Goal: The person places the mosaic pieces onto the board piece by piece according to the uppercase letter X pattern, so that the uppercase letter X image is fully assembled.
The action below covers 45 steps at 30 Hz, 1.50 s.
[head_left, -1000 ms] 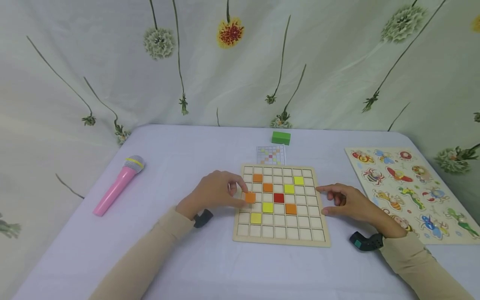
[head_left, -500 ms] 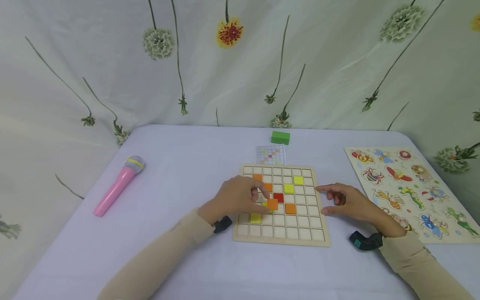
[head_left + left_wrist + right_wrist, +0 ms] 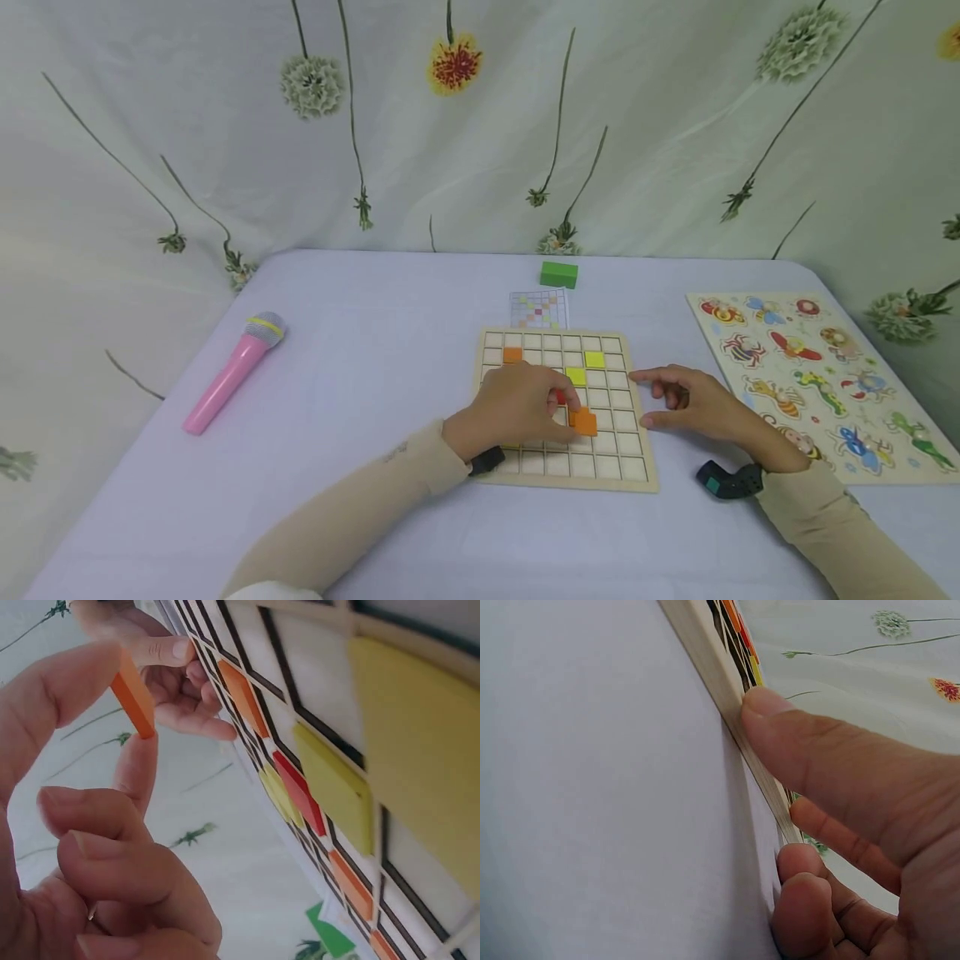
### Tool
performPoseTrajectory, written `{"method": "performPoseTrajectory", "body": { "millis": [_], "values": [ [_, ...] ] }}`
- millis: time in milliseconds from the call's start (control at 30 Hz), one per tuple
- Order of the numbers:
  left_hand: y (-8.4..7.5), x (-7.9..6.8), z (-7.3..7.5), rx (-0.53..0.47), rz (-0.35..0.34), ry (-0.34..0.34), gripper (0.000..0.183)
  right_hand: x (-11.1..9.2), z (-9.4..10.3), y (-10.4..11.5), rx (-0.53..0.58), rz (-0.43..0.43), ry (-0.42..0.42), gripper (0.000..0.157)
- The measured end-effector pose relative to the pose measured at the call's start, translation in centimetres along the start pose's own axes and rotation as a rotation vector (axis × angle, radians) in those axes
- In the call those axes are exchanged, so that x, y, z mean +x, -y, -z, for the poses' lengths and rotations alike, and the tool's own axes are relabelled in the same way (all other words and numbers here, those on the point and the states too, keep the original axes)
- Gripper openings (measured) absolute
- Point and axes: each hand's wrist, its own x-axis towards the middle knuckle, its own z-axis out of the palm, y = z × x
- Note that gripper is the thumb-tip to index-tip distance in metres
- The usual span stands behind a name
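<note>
Between thumb and index finger, my left hand (image 3: 525, 404) pinches an orange square tile (image 3: 587, 422), held above the wooden grid board (image 3: 632, 468). In the left wrist view that held tile (image 3: 135, 697) is tilted and clear of the board. Over the board's right half, the held tile overlaps another orange tile (image 3: 244, 697) seated in the grid. Further tiles lie in cells: yellow ones (image 3: 595, 360), a red one (image 3: 560, 397) and an orange one (image 3: 512, 355). My left hand hides part of the grid. My right hand (image 3: 693, 404) touches the board's right edge with thumb and index finger.
Behind the board lies a printed pattern card (image 3: 539, 309), with a green block (image 3: 559, 275) beyond it. A pink toy microphone (image 3: 235, 371) lies at left. An insect picture board (image 3: 825, 392) lies at right. Floral cloth (image 3: 480, 150) hangs behind the table.
My left hand has carried the orange tile rightward across the board, from its left side to above the orange tile on the right. My right hand has stayed at the board's edge.
</note>
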Motion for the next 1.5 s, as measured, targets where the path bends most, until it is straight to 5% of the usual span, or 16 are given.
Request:
{"method": "performPoseTrajectory", "body": {
  "millis": [500,1000,1500],
  "values": [
    [-2.8,1.6,-1.3,0.22,0.045,0.069,0.014,-0.1,0.1,0.0,0.021,-0.001,0.006,0.058],
    [-3.6,2.6,-2.1,0.218,0.066,0.168,0.02,0.0,0.1,-0.1,0.029,-0.005,0.01,0.057],
    [-3.5,2.4,-2.1,0.224,0.058,0.178,0.02,0.0,0.1,-0.2,0.022,0.001,0.011,0.057]
  ]
}}
